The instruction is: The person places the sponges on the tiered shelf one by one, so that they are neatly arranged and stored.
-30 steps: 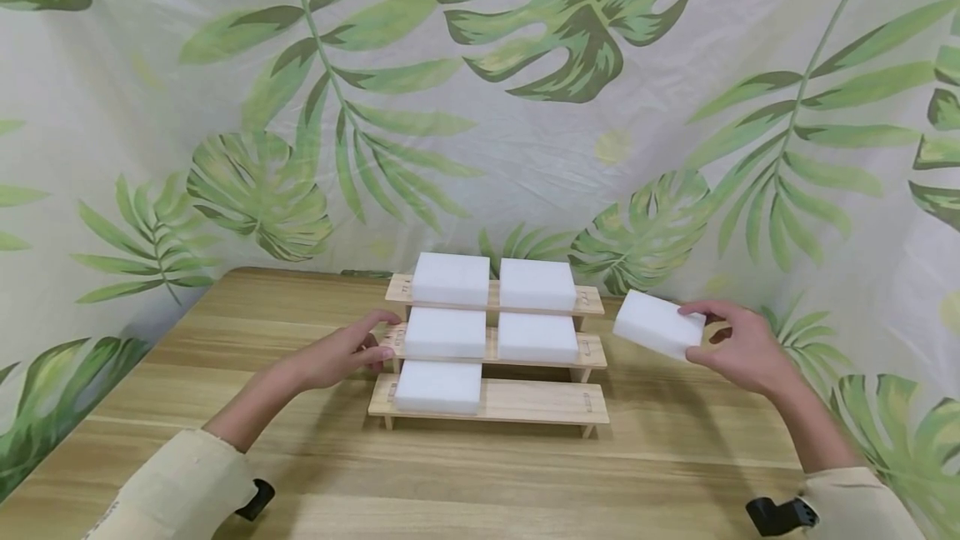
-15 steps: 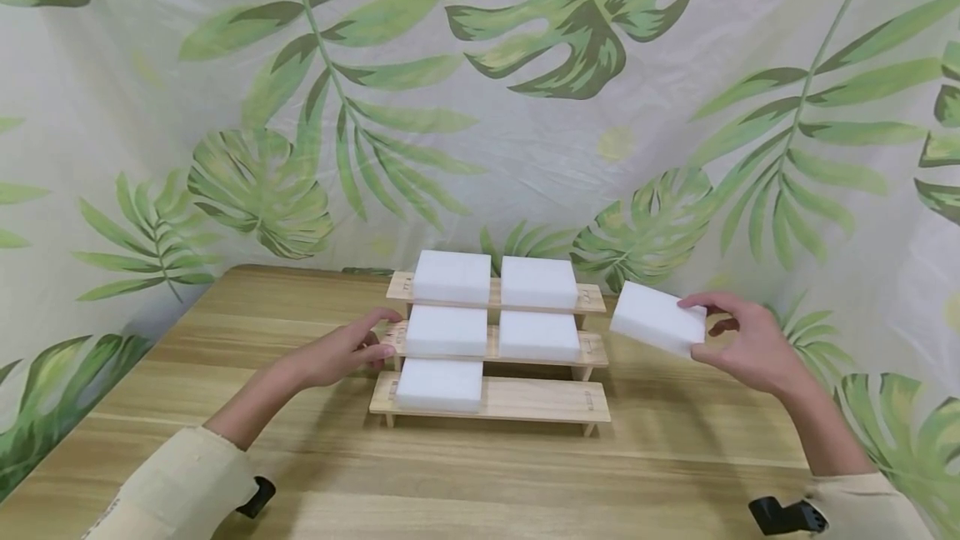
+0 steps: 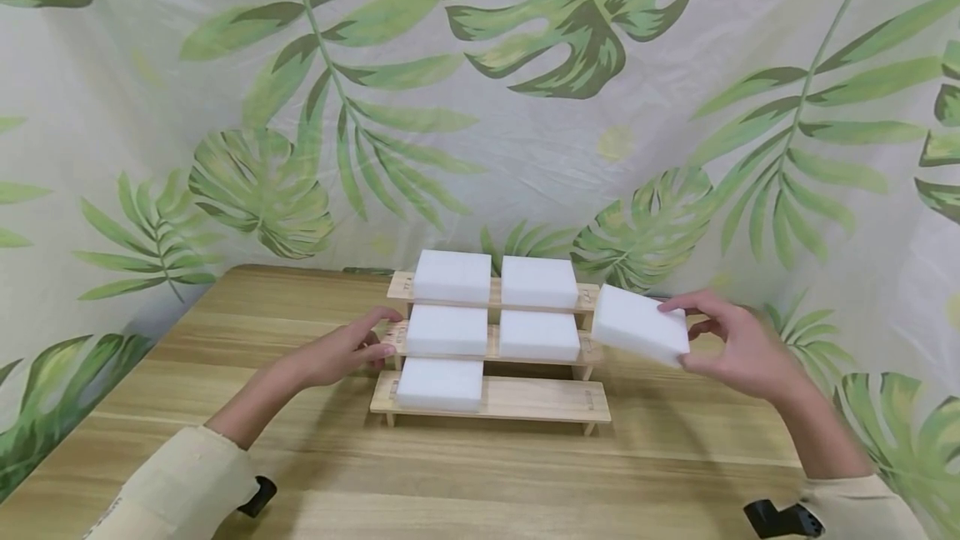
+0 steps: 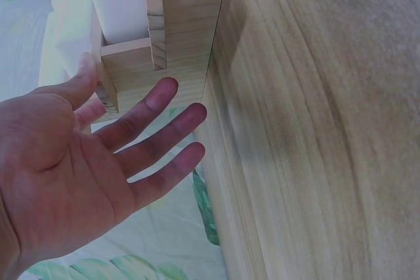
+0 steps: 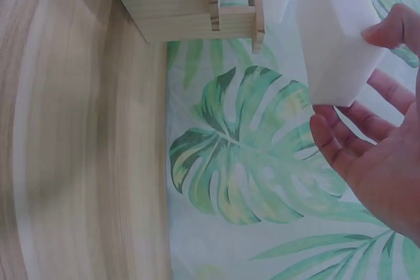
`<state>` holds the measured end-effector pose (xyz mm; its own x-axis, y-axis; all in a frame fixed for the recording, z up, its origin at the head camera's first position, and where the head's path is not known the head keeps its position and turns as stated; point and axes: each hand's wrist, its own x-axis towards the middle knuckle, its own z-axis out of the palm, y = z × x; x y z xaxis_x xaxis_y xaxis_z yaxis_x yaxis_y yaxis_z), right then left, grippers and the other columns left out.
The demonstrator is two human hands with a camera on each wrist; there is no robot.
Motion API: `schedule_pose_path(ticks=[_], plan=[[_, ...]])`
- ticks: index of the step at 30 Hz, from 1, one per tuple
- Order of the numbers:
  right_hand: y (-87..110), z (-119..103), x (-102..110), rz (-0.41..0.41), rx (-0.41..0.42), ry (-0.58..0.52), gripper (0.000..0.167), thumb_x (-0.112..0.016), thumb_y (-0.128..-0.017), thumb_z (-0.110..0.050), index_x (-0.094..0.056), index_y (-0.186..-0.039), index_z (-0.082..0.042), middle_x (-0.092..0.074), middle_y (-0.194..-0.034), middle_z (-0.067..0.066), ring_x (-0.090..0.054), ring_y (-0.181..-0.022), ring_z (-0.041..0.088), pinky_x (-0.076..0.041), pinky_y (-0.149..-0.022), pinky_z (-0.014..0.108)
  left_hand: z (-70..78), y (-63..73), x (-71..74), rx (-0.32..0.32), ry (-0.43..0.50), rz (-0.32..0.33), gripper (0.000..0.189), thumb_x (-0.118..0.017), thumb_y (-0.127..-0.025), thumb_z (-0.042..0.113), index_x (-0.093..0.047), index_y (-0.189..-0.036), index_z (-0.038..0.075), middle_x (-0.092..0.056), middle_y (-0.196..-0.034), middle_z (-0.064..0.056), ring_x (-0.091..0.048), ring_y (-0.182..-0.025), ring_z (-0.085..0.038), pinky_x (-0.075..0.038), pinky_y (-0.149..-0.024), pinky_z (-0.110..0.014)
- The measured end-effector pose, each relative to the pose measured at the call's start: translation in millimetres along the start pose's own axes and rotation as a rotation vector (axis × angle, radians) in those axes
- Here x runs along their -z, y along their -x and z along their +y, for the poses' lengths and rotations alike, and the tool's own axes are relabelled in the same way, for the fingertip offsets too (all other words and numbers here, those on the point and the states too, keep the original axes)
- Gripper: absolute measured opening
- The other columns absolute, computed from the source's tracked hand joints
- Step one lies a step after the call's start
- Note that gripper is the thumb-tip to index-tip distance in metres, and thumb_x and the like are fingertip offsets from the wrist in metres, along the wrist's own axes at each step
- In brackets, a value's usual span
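Note:
My right hand (image 3: 738, 348) holds a white foam block (image 3: 637, 323) between thumb and fingers, raised and tilted at the right end of a three-tier wooden display stand (image 3: 540, 398). In the right wrist view the held block (image 5: 335, 37) hangs well off the table, thumb on one side and fingertips at its lower end. Thumb and index finger of my left hand (image 3: 341, 352) grip the left end of the stand's middle shelf; the other fingers (image 4: 157, 142) extend loosely below. Two foam blocks sit on the top shelf, two on the middle, and one block (image 3: 440, 384) on the bottom shelf's left half.
The stand rests on a wood-grain table (image 3: 480, 482). Right behind the table hangs a pale cloth (image 3: 525, 165) printed with green leaves. Black camera mounts (image 3: 780, 517) show at both sleeves.
Over the last second the right hand lifts the foam block slightly, then moves it left until it overlaps the stand's right end in view. The left hand stays on the shelf end.

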<state>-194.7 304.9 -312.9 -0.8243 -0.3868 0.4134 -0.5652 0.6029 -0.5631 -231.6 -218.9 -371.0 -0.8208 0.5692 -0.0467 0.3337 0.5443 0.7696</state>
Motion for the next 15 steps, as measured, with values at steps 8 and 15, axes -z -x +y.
schedule_pose_path(ticks=[8, 15], plan=[[-1.6, -3.5, -9.5, -0.040, 0.135, -0.120, 0.063, -0.075, -0.067, 0.018, -0.066, -0.125, -0.005, -0.065, -0.128, 0.004, -0.060, -0.102, 0.008, -0.053, -0.081, 0.022, 0.4, -0.4, 0.4, -0.004, -0.004, -0.001, 0.050, -0.052, -0.111, 0.022, -0.033, -0.151, -0.002, -0.067, -0.094, -0.010, -0.065, -0.093, -0.030, -0.051, -0.087, -0.053], [-4.2, -9.0, -19.3, -0.121, 0.207, -0.135, 0.068, -0.077, -0.067, 0.018, -0.064, -0.128, -0.009, -0.062, -0.128, 0.006, -0.055, -0.112, 0.008, -0.054, -0.082, 0.025, 1.4, 0.0, 0.5, 0.002, -0.006, -0.002, 0.051, -0.052, -0.111, 0.022, -0.032, -0.151, -0.001, -0.067, -0.094, -0.010, -0.064, -0.094, -0.030, -0.050, -0.086, -0.053]])
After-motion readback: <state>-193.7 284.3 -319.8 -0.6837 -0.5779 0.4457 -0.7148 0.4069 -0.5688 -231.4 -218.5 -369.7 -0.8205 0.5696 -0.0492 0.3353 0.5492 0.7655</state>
